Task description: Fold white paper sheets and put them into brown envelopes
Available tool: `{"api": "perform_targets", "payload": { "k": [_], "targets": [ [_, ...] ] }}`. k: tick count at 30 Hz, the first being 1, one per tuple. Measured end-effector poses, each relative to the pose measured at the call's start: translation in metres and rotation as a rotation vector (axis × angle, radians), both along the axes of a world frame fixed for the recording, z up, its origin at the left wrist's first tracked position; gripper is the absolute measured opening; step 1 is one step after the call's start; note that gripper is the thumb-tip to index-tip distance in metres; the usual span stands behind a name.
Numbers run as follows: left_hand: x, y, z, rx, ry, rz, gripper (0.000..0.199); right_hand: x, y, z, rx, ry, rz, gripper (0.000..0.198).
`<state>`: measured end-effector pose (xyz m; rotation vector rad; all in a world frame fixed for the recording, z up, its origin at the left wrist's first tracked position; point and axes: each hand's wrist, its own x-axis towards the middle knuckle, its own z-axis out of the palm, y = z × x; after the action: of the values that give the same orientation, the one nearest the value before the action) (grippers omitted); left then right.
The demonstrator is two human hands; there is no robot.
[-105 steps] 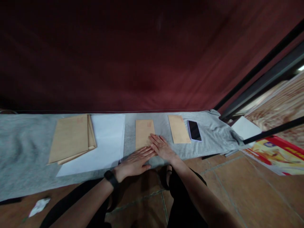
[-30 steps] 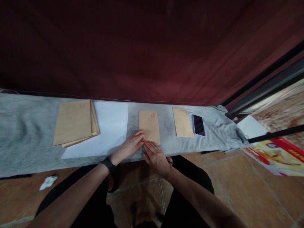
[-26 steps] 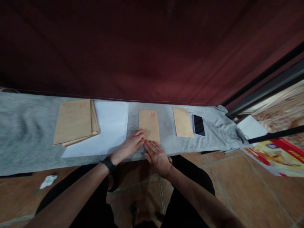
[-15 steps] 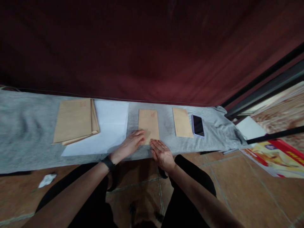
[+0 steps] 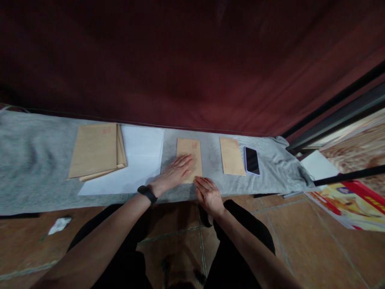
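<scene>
A small brown envelope [image 5: 188,146] with faint red print lies flat on the grey cloth, between my hands. My left hand [image 5: 175,171], with a dark band at the wrist, rests across its left and middle part, fingers stretched out and pointing to the upper right. At its lower right corner, the fingertips of my right hand [image 5: 209,196] touch the envelope; the fingers are extended and lie side by side. Neither hand grips anything. To the right lies a second brown envelope [image 5: 232,156].
A phone [image 5: 252,160] lies beside the second envelope. On the left, several larger brown envelopes [image 5: 94,150] overlap white paper sheets [image 5: 141,154]. The grey cloth [image 5: 36,160] covers a long narrow surface against a dark red curtain [image 5: 180,72]. A colourful box [image 5: 351,202] is at lower right.
My left hand has moved up and right over the envelope, and its curled fingers have straightened flat. My right hand stays at the lower right corner.
</scene>
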<state>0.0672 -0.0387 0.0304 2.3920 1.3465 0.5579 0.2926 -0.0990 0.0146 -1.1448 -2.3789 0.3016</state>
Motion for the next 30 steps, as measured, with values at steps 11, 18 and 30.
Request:
{"api": "perform_targets", "payload": {
  "k": [11,18,30],
  "targets": [
    [0.01,0.057,-0.018,0.046,0.17,0.237,0.057,0.002,0.004,0.004,-0.028,0.01,0.033,0.037],
    [0.011,0.05,-0.021,0.075,0.258,0.027,0.057,0.0,0.019,0.01,-0.081,0.108,-0.023,0.03],
    [0.0,0.017,-0.003,-0.149,0.148,-0.244,0.056,-0.003,0.07,0.006,-0.086,0.042,-0.185,0.044]
  ]
}}
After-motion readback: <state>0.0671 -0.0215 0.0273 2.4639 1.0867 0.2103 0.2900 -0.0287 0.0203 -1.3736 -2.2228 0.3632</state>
